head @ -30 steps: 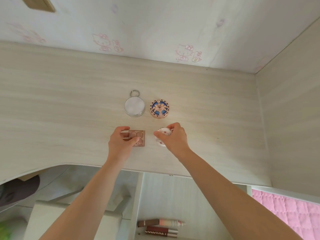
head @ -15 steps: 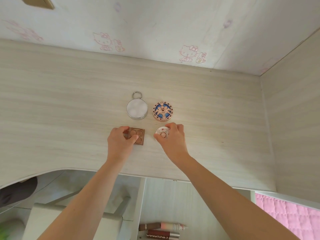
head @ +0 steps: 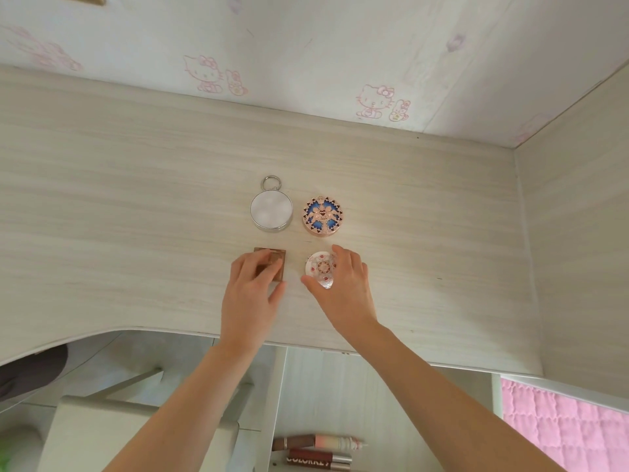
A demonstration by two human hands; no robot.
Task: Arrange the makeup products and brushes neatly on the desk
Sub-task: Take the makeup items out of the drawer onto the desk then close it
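The left hand (head: 252,294) grips the square brown palette (head: 277,264); the right hand (head: 345,287) pinches the round white compact (head: 320,267). Both lie on the counter (head: 136,216) under the fingers, just nearer than the silver compact (head: 271,209) and blue compact (head: 322,216).

A home bedroom: cartoon-cat wallpaper (head: 306,46) (faint pink prints) at twelve o'clock, a pale wood-grain desk (head: 136,206), pink quilted bedding (head: 565,424) at four o'clock.
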